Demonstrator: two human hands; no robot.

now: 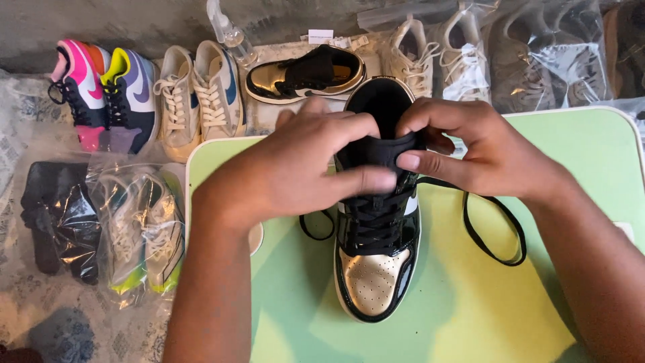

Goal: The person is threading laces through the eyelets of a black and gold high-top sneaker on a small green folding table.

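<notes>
Here a black and gold sneaker (376, 265) lies on the pale green desk (470, 309), toe toward the person and heel away, so its lacing faces up between the two arms. The left hand (302, 165) lies over the throat of the shoe, thumb and fingers closed in a narrow grip on the black tongue (379, 151), apparently to keep it flat and centred. The right hand (470, 151) meets it from the other side, its fingertips pinched on the same tongue near the collar, a tight grip that likely steadies the upper part while the shoe sits flat. The black lace (490, 232) is loose: one long loop trails off to the right across the desk, and a shorter end curls out on the left by the left wrist. Beyond the desk edge the matching black and gold sneaker (306, 74) lies on its side on patterned cloth, beside a cream pair with blue marks (198, 97) and a bright pink, yellow and purple pair (104, 91). A clear spray bottle (228, 30) lies above them. More shoes sit sealed in clear plastic bags (138, 228) at the left and along the top right.
</notes>
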